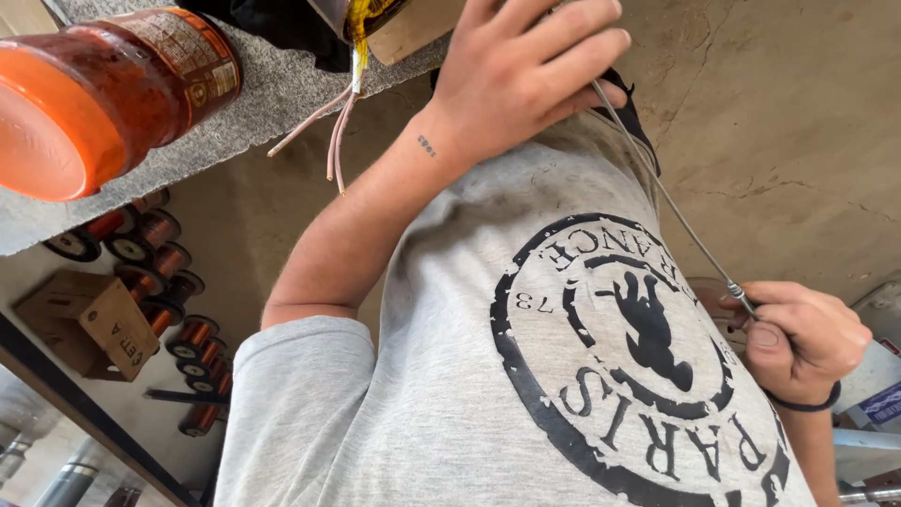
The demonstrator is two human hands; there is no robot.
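Left hand: the left hand (526, 75) is raised at the far top of the view, fingers stretched out and lying close together.
Left grip: the thin grey wire (671, 207) comes out from under these fingers beside the thumb tip; it cannot be told whether the hand clamps it or only rests on it.
Right hand: the right hand (807, 338) is lower and to the right, just in front of the grey T-shirt (450, 376), with a black band (802, 406) on its wrist.
Right grip: thumb and forefinger are pressed together, pinching the wire at its near end.
Wire: it runs taut and slanting between the two hands, across the shirt's upper right.
Shirt: it bears a round black print.
Far left: an orange jar (103, 89) lies tilted on a grey felt-like surface (272, 94).
Near the jar: pale pink leads (328, 122) hang over that surface's edge from a yellow-wrapped bundle (361, 28).
Lower left: spools of copper wire (160, 263) lie in a row beside a wooden block (89, 319).
Right background: bare concrete (779, 122).
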